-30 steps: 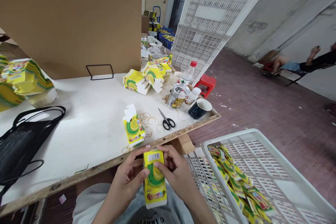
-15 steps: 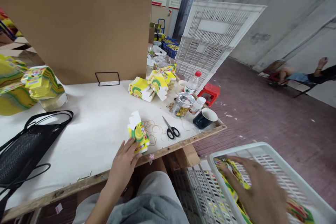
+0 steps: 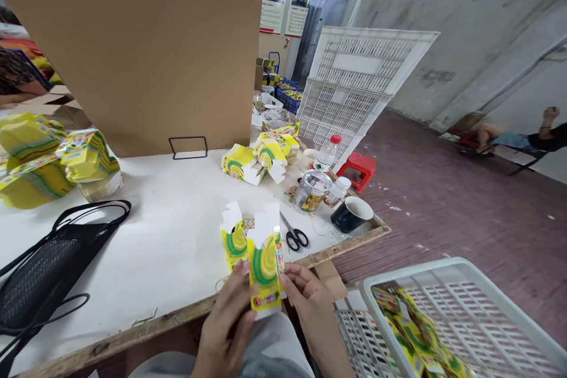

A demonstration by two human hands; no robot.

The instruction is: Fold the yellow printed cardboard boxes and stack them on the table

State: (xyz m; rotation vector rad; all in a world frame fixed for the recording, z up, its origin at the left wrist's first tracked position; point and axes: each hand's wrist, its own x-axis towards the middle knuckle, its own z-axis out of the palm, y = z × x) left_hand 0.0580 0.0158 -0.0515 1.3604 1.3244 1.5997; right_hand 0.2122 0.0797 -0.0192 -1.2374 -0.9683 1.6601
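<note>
A flattened-looking yellow carton point(image 3: 264, 266) with green swirls and open white flaps is held upright over the table's front edge. My right hand point(image 3: 312, 310) pinches its right edge between thumb and fingers. On its left side, my left hand point(image 3: 225, 319) closes with curled fingers and thumb against the carton. Just behind it lies a second yellow carton point(image 3: 234, 241), its white flaps pointing away from me. Rubber bands near these cartons are mostly covered. Black-handled scissors point(image 3: 296, 238) rest to the right.
A jar point(image 3: 311, 192), a bottle point(image 3: 328, 153) and a dark mug point(image 3: 351, 214) stand at the table's right. More cartons point(image 3: 241, 163) lie behind. A black bag point(image 3: 53, 254) is at left. The white basket point(image 3: 469, 269) at lower right holds yellow packets point(image 3: 416, 331).
My right hand has come from the basket to the table edge with a yellow carton. My left hand has left the carton on the table and moved to this one.
</note>
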